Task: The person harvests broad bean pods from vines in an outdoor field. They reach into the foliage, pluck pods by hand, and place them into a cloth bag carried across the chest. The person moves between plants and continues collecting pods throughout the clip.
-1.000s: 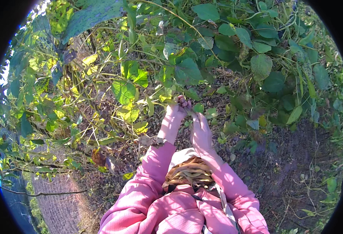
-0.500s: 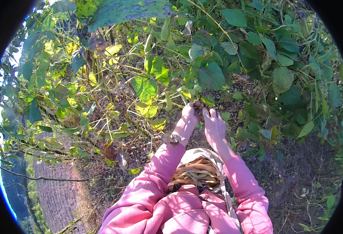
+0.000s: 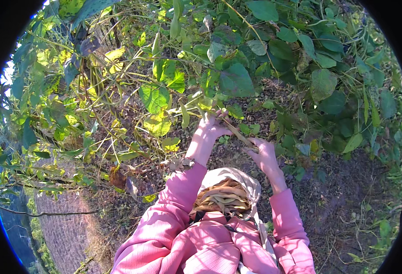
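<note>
Taking the bag [image 3: 253, 180] at the wearer's front as the middle of the dial, pods [image 3: 223, 197] lie inside it and the jacket [image 3: 214, 249] sits at six o'clock. The left hand [image 3: 211, 127] is near twelve o'clock, and the right hand [image 3: 266, 156] lies between one and two, nearer the bag. A single pod [image 3: 238, 133] slants between them, its lower end at the right hand's fingers. A hanging pod [image 3: 185, 117] is at eleven, just left of the left hand, among leaves [image 3: 155, 97]. More leaves crowd one o'clock. Soil [image 3: 335, 187] lies at three, a twig [image 3: 45, 213] at nine.
</note>
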A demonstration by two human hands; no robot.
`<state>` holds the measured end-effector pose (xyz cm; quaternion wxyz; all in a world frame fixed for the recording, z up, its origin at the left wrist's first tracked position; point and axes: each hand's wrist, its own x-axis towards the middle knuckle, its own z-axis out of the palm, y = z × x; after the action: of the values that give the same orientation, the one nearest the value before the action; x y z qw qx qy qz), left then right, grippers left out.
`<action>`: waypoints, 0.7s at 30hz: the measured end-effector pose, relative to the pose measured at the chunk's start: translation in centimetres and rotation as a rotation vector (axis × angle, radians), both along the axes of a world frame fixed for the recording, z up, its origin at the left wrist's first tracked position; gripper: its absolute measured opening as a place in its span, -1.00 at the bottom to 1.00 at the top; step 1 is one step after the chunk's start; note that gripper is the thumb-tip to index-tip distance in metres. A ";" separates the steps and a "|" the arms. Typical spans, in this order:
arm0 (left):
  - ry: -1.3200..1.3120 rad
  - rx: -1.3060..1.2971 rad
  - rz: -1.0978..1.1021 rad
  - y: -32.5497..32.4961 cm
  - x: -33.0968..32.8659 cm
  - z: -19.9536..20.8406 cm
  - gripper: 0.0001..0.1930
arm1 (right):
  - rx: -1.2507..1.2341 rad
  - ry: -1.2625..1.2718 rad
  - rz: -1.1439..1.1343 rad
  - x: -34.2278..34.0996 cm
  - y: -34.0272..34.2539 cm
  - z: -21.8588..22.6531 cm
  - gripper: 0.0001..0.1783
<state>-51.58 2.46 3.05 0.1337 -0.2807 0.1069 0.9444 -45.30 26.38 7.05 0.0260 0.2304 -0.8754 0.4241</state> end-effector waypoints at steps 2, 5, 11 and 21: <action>0.034 0.015 0.008 0.2 -0.2 0.0 -0.74 | -0.123 -0.204 0.005 0.3 -0.4 -1.2 -0.76; 0.090 0.047 0.106 0.4 -0.1 0.3 -0.74 | -0.380 -0.695 0.031 0.5 -0.3 -1.2 -0.77; 0.003 -0.022 0.080 1.2 0.4 0.3 -0.79 | -0.303 -0.906 0.113 0.4 -0.3 0.9 -0.70; 0.151 -0.462 0.104 2.7 1.7 1.5 -0.62 | 0.049 -0.407 0.166 -1.0 -5.7 1.0 -0.80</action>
<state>-49.85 5.19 4.55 0.0089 -0.2374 0.3153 0.9188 -46.34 20.68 8.05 -0.1918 0.2120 -0.8507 0.4411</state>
